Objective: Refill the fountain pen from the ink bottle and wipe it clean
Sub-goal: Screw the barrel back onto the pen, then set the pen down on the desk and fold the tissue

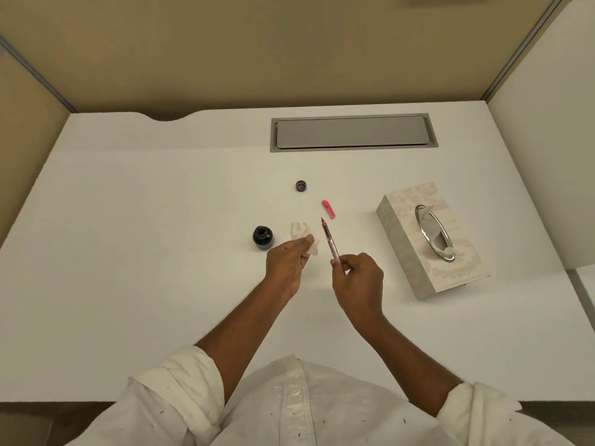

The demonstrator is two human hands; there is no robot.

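Observation:
My right hand (359,278) pinches the rear end of a clear pink fountain pen (330,241), whose dark nib points away from me and up. My left hand (288,262) holds a crumpled white tissue (302,235) just left of the pen, a small gap between them. The open ink bottle (263,237), dark and round, stands on the white desk (161,252) left of the tissue. Its small round lid (301,186) lies farther back. The pink pen cap (328,209) lies on the desk just beyond the nib.
A beige patterned tissue box (431,243) with a metal-rimmed slot stands at the right. A grey cable hatch (352,133) is set into the desk at the back. Beige partition walls enclose the desk at the back and sides.

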